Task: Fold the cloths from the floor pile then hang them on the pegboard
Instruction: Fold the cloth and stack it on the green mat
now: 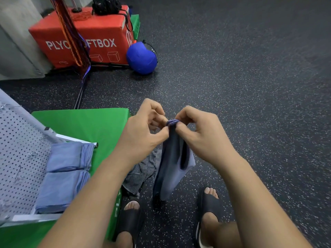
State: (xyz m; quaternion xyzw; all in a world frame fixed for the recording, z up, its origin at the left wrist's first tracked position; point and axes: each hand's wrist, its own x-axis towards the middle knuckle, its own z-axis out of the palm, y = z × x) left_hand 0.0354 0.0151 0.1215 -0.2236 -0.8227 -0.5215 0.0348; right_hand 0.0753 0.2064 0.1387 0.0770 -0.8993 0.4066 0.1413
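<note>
A blue-grey cloth [172,169] hangs folded in the air in front of me. My left hand [143,131] and my right hand [200,133] both pinch its top edge, fingers almost touching. A striped grey cloth [141,172] lies crumpled on the floor below my left forearm. The white pegboard [19,154] leans at the left, on the green box. Two folded blue cloths [68,156] [60,190] lie against its lower part.
A green plyo box [89,122] stands at my left. Further back are a red soft plyo box [100,33], a blue ball [141,58] and a black stand with hanging ropes [71,33]. My sandalled feet [207,203] stand on the speckled black floor.
</note>
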